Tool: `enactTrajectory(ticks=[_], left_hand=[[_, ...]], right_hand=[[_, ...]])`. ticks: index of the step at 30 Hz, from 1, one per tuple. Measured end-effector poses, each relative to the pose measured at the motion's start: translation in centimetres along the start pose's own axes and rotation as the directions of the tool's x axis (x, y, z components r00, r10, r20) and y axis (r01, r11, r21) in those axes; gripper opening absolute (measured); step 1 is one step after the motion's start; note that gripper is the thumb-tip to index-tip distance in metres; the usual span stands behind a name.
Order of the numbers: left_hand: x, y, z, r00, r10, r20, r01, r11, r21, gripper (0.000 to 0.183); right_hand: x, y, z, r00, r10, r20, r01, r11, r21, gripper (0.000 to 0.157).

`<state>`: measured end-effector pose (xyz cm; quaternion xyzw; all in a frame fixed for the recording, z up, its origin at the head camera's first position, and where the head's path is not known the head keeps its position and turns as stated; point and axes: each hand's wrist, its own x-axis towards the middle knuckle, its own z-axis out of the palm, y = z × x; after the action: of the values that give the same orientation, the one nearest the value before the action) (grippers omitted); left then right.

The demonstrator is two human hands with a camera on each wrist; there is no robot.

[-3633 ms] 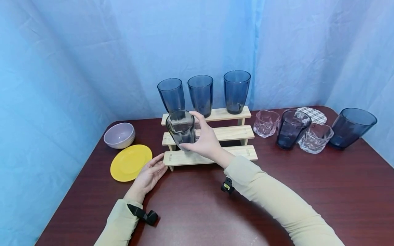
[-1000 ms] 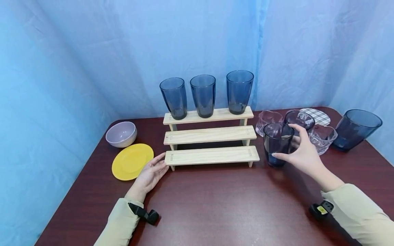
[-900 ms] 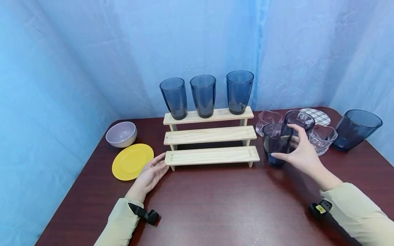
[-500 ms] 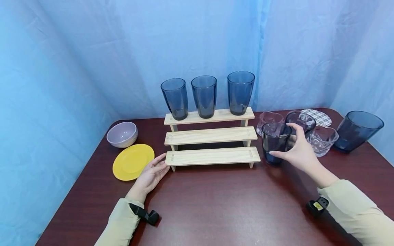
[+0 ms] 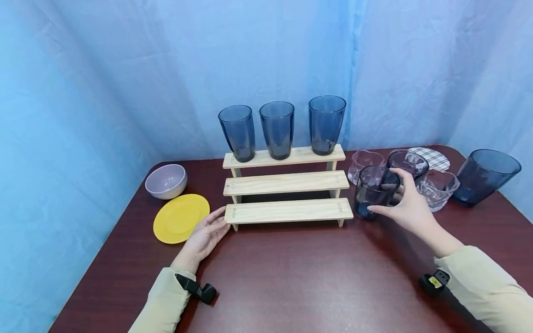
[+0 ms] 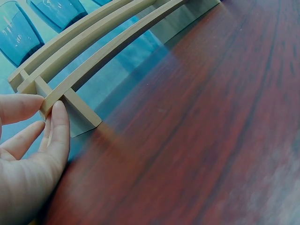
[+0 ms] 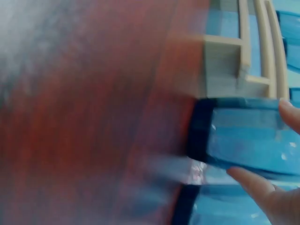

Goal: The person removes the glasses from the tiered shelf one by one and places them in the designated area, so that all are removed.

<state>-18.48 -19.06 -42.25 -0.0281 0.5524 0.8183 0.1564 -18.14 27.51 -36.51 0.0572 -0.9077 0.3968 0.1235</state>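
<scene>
1. Glass (image 5: 370, 192), dark and see-through, has moved from over the left part of the wooden rack (image 5: 287, 212) to the right of it, near the other drinkware on the counter (image 5: 291, 277); in the last half second it has only shifted slightly, its rim seeming to lean a little more to the right
2. For the work in hand, I take this to mean that the glass is off the rack with its resting place unsettled; whether its base touches the counter cannot be made out
3. Three blue glasses (image 5: 237, 134) stand in a row on the top tier, just as in the earlier views, so that part seems undisturbed
4. Second dark glass (image 5: 408, 161) and a clear tumbler (image 5: 437, 192) sit close behind and beside the gripped one, so a knock between them looks possible
5. Right hand (image 5: 410, 210) grips the glass from its right side, thumb low and forefinger up near the rim, the forearm reaching in from the lower right (the right wrist view shows digits on two opposite sides of it)
6. Left hand (image 5: 206, 237) pinches the left end of the bottom tier, thumb above and fingers beneath, staying where it was, probably to steady the rack
</scene>
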Motion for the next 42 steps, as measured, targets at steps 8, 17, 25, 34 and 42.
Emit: enactTrajectory(ticks=[8, 17, 25, 34, 42], left_hand=[[0.1, 0.0, 0.0, 1.0, -0.001, -0.001, 0.001, 1.0, 0.005, 0.058], [0.1, 0.0, 0.0, 1.0, 0.005, 0.006, -0.004, 1.0, -0.005, 0.058], [0.1, 0.0, 0.0, 1.0, -0.005, -0.002, 0.005, 1.0, -0.013, 0.058], [0.0, 0.0, 0.0, 1.0, -0.003, -0.015, 0.003, 1.0, -0.01, 0.059], [0.1, 0.0, 0.2, 1.0, 0.005, 0.004, -0.005, 1.0, -0.01, 0.059]], right_hand=[[0.0, -0.2, -1.7, 0.997, 0.029, 0.078, -0.025, 0.998, -0.05, 0.095], [0.2, -0.7, -0.7, 0.997, 0.026, -0.068, -0.034, 0.993, -0.115, 0.092], [0.8, -1.0, 0.0, 0.99, 0.011, -0.141, -0.039, 0.98, -0.197, 0.089], [1.6, -1.2, 0.5, 0.993, -0.006, -0.119, -0.02, 0.976, -0.219, 0.089], [2.0, -1.7, 0.8, 0.993, 0.003, -0.117, -0.028, 0.977, -0.213, 0.088]])
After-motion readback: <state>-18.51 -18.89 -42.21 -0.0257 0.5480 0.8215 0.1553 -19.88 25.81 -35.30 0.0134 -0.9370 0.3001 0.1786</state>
